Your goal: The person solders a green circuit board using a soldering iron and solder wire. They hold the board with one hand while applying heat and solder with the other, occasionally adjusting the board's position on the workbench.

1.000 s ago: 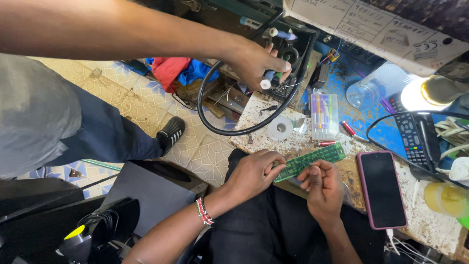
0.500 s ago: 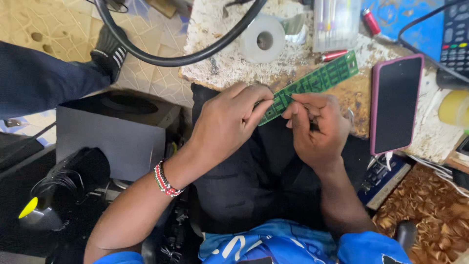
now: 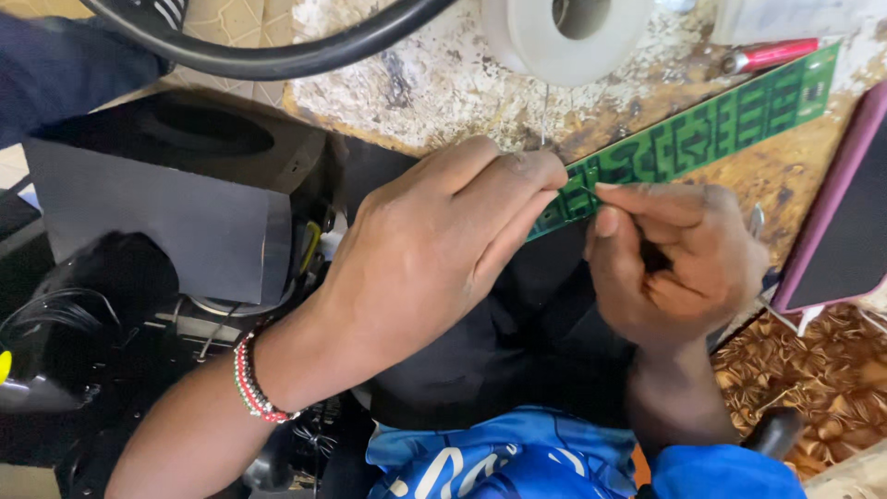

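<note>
A long green circuit board strip (image 3: 721, 125) lies slanted across the worn worktable (image 3: 434, 83), its lower end over my lap. My left hand (image 3: 434, 249), with a red and white bead bracelet (image 3: 251, 379) at the wrist, pinches that lower end between thumb and fingers. My right hand (image 3: 674, 259) is closed just right of it, thumb and forefinger pressed together at the board's edge. A thin metal tool end (image 3: 758, 217) sticks out behind its knuckles. The tool's tip is hidden.
A white tape roll (image 3: 573, 28) and a red pen (image 3: 767, 55) lie beyond the board. A phone in a pink case (image 3: 845, 222) rests at the right. A thick black cable (image 3: 277, 55) arcs across the top left, above a black box (image 3: 157, 212).
The view has dropped and closed in on my hands. Both hands stay at the board's lower end, and the other person's arm has left the view.
</note>
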